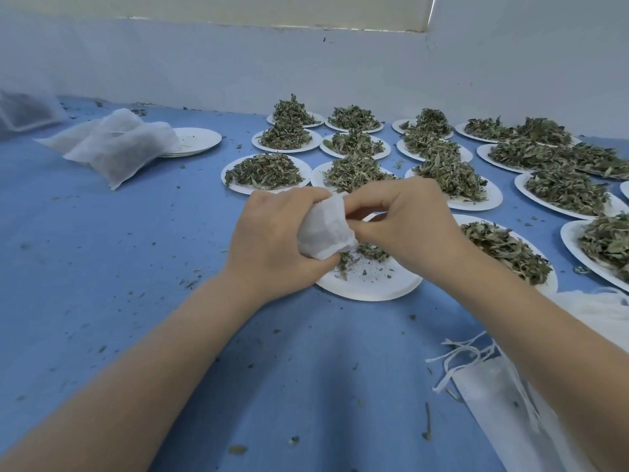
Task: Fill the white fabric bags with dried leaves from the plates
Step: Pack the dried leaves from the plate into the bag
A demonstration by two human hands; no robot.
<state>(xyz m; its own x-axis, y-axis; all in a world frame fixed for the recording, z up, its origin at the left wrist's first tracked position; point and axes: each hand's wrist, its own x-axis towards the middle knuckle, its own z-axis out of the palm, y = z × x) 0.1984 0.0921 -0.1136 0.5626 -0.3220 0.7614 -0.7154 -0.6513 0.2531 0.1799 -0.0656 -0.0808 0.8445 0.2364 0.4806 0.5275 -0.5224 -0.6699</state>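
My left hand (272, 240) grips a small white fabric bag (323, 233) above a nearly emptied white plate (371, 284) that holds a few dried leaf scraps (360, 255). My right hand (405, 223) pinches the bag's upper edge from the right. Both hands hover at the centre of the blue table. Several white plates heaped with dried leaves (354, 172) stand in rows behind and to the right. The inside of the bag is hidden by my fingers.
Filled white bags (115, 148) lie at the back left, partly on a stack of empty plates (197, 139). Empty bags with drawstrings (493, 386) lie at the lower right. Leaf crumbs litter the blue cloth (136, 267). A white wall (238, 63) bounds the back.
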